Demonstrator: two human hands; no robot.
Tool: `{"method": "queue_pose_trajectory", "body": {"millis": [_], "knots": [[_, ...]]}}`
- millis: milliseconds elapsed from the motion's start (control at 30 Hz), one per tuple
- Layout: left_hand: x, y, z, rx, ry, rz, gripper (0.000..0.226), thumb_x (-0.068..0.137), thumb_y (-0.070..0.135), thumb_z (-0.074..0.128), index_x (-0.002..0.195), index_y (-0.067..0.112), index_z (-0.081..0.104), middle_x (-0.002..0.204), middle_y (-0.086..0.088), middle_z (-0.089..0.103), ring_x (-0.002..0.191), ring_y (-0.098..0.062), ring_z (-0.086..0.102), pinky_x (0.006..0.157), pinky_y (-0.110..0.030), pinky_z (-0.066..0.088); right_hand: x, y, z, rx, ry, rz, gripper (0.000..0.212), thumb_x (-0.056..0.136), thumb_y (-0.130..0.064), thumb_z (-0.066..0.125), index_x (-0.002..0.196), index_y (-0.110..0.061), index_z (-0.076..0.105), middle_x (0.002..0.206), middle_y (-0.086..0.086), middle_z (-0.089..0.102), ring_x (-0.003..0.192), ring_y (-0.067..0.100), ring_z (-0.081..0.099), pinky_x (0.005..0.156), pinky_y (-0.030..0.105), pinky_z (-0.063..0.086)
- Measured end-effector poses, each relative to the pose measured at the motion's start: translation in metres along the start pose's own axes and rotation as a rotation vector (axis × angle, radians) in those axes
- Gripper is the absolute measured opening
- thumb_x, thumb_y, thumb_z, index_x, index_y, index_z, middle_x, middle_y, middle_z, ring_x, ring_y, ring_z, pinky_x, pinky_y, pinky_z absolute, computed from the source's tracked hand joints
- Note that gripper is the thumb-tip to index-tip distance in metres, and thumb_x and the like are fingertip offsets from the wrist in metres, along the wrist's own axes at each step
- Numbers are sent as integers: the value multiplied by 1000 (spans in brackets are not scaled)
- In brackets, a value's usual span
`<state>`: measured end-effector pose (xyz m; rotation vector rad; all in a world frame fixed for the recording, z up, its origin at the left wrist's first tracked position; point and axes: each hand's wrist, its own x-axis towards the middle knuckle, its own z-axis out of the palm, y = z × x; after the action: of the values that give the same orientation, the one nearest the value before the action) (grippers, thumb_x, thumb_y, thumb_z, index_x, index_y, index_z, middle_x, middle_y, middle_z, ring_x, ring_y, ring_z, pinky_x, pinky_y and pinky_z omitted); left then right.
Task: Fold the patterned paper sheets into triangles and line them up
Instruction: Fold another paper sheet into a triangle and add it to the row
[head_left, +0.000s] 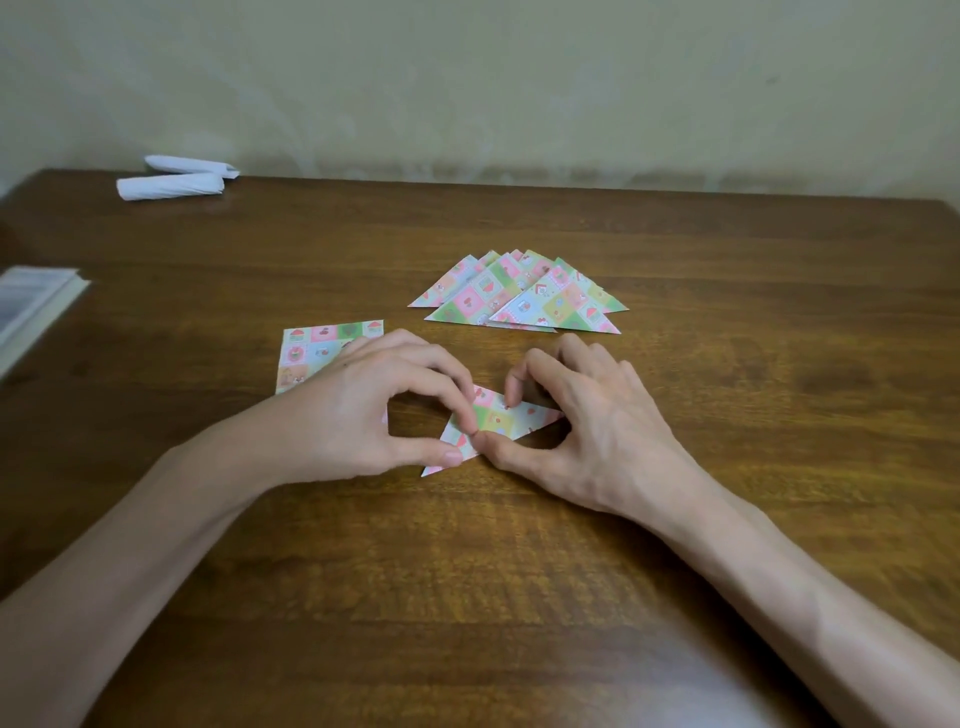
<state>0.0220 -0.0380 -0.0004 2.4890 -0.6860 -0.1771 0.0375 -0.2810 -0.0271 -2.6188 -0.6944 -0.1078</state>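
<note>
A patterned paper folded into a triangle (500, 419) lies on the wooden table (519, 545) in front of me. My left hand (363, 410) pinches its left part between thumb and curled fingers. My right hand (587, 431) pinches the right part, index fingertip on top and thumb at the lower edge. Beyond them lies an overlapping row of several folded patterned triangles (524, 296). A stack of flat patterned sheets (317, 348) sits to the left, partly hidden under my left hand.
Two white paper rolls (176, 179) lie at the table's far left corner by the wall. A pale stack of papers or a book (31, 306) rests at the left edge. The table's back edge meets a cream wall.
</note>
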Motion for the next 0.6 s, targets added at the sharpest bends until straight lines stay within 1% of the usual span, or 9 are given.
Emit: {"method": "queue_pose_trajectory", "body": {"millis": [133, 267, 433, 600], "knots": [[0, -1, -6, 3, -60, 0, 27, 79, 60, 75, 105, 53, 72, 129, 35, 55, 138, -1, 37, 117, -42, 27, 1, 1, -2, 27, -34, 13, 51, 70, -86, 52, 95, -41, 51, 98, -19, 43, 93, 8, 44, 87, 34, 38], [-1, -3, -9, 7, -90, 4, 28, 80, 59, 75, 108, 53, 71, 133, 35, 53, 141, -1, 33, 118, -36, 22, -2, -4, 0, 5, -9, 34, 52, 68, -87, 51, 93, -41, 50, 100, -19, 43, 95, 8, 43, 83, 31, 31], [-4, -6, -13, 0, -145, 13, 34, 81, 58, 75, 114, 58, 68, 138, 38, 49, 144, 2, 26, 114, -27, 14, -3, -8, 4, -57, 21, 44, 56, 68, -88, 50, 93, -38, 50, 100, -16, 43, 96, 13, 44, 86, 34, 35], [-4, -5, -12, 7, -140, 9, 33, 80, 58, 76, 112, 57, 69, 138, 39, 49, 144, 3, 26, 112, -27, 17, -6, -16, 7, -86, 46, 65, 68, 63, -98, 47, 92, -36, 47, 100, -13, 42, 95, 14, 42, 86, 36, 34]]}}
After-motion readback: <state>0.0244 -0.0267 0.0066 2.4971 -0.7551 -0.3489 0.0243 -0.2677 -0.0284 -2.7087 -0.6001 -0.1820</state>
